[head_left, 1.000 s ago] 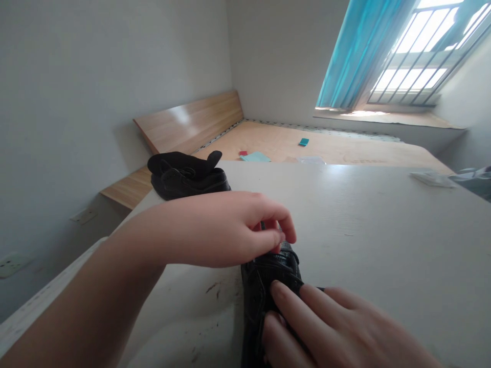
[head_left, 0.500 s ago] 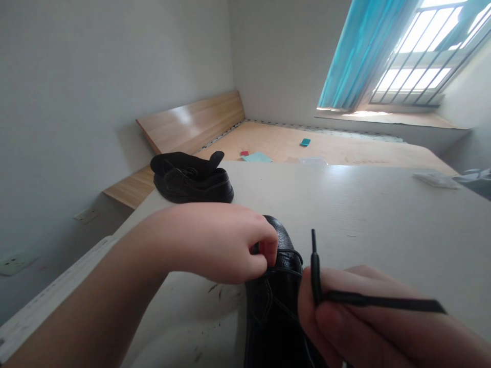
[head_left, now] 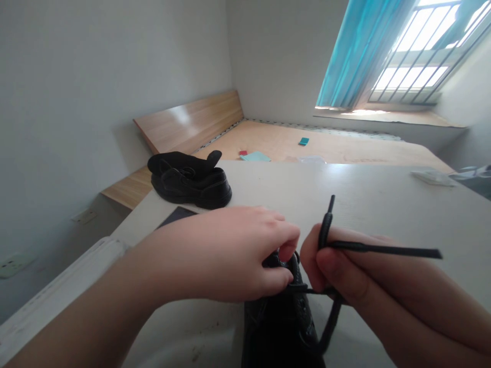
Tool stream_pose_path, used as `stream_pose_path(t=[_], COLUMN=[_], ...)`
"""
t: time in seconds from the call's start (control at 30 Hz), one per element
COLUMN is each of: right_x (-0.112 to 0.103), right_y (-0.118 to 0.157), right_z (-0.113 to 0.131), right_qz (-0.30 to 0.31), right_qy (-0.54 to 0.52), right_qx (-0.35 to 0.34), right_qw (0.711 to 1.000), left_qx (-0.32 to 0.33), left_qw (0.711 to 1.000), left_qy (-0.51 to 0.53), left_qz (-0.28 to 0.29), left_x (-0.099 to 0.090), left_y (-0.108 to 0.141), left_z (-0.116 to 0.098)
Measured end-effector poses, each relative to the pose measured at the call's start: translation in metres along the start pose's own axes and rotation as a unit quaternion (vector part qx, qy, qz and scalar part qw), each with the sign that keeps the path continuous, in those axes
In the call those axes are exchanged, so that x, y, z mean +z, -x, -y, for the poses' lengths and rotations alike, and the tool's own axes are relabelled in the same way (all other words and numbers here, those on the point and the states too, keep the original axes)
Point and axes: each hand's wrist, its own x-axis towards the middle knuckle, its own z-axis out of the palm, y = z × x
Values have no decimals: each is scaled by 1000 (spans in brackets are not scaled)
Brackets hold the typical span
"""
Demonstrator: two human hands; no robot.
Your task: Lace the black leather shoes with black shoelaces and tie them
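A black leather shoe [head_left: 280, 332] lies on the table below my hands, its upper part largely hidden by my left hand. My left hand [head_left: 233, 255] reaches across it, thumb and forefinger curled closed at the shoelace [head_left: 307, 289] near the eyelets. Between thumb and fingers, my right hand [head_left: 353, 266] pinches black lace ends: a thin tip sticks up, and a flatter length points right. A strand of lace runs from the shoe to the right hand, and a loop hangs beneath it. Another black shoe [head_left: 192, 186] stands at the table's far left.
The white table [head_left: 368, 204] carries a dark flat piece [head_left: 178, 215] behind my left forearm and a clear plastic packet [head_left: 433, 177] at right. Beyond it is a wooden bed board [head_left: 345, 145] with small teal and red items. A blue curtain [head_left: 345, 61] hangs by the barred window.
My right hand has risen with the lace ends. My left hand has shifted right along the shoe. The dark flat piece has come into view behind my left forearm.
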Motion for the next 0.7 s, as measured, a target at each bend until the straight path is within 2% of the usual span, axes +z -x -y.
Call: stream_pose_path(t=[0.3,0.43,0.53,0.7], right_x=[0,-1,0,0], right_y=[2,2,-4,-16], right_z=[0,4,7,12], right_qz=[2,8,-3,-1], right_qy=[-2,-16,-40,-47], right_qx=[-2,6,-16,-59], right_qw=[1000,1000,999,997], left_qx=[37,22,6,25], left_qw=[999,1000,1000,1000], left_qy=[25,-3,-22,-10], left_qz=[-14,-9,-1,-2], left_x=[2,5,5,2], left_y=[-9,-10,-8,-7], left_z=[-1,-2,-2,-3])
